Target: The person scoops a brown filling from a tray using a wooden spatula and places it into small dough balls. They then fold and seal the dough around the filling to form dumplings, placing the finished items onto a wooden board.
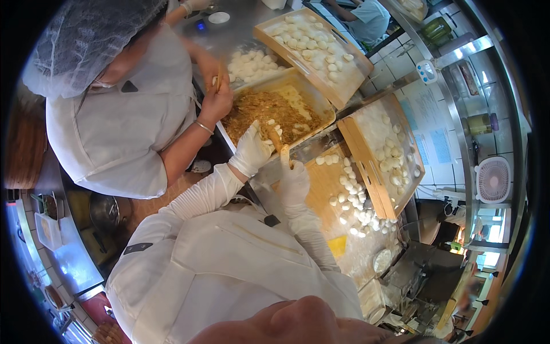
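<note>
My left hand (251, 148), in a white glove, is curled around what looks like a small white dough piece (278, 129) above the front edge of a filling tray. My right hand (295, 182), also gloved, grips a light-brown wooden spatula (273, 136) whose blade reaches into the left hand. Fingers and blade partly hide the dough. Below the hands, shredded brown filling (262, 105) covers much of the rectangular tray (328, 115); a pale patch of its floor shows at the far right.
At left a co-worker's hand (215, 101) holds a thin wooden stick (220, 74). White dough pieces (253, 64) lie behind the tray. Two wooden trays (343, 94) (365, 167) hold dough rounds. Dough balls (356, 193), a yellow scraper (337, 246) and a round white dish (382, 261) lie right.
</note>
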The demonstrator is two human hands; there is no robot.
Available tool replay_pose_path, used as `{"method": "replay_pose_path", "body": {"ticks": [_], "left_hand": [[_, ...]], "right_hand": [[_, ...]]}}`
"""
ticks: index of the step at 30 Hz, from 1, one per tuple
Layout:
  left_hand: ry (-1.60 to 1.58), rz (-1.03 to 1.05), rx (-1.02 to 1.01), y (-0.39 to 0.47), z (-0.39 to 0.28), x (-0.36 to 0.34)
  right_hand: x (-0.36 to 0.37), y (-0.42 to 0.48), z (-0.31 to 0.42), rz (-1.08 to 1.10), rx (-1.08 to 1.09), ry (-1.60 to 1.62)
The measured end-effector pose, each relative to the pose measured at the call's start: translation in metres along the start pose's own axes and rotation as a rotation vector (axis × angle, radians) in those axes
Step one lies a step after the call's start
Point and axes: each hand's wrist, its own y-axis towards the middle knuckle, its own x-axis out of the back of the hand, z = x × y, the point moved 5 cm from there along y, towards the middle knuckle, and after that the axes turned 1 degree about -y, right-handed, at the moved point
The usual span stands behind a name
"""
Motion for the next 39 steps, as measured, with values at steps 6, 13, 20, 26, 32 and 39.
{"method": "replay_pose_path", "body": {"ticks": [6,13,20,26,32,39], "left_hand": [[0.093,-0.011,0.040,0.004,0.009,-0.002],[0.383,-0.033,-0.081,0.037,-0.025,0.082],[0.211,-0.136,0.022,0.014,-0.006,0.038],[0.119,-0.055,0.049,0.005,-0.008,0.027],[0.088,-0.066,0.042,0.010,0.004,0.037],[0.263,-0.003,-0.042,0.010,0.010,0.042]], "right_hand": [[-0.023,-0.008,-0.003,0.061,-0.071,0.061],[0.024,-0.009,0.003,0.069,0.060,0.056],[0.001,-0.011,0.000,0.240,-0.098,0.173],[-0.008,-0.030,-0.017,-0.002,-0.153,0.650],[-0.033,-0.037,-0.011,0.157,-0.427,0.926],[-0.046,-0.038,0.005,0.234,-0.209,0.311]]}}
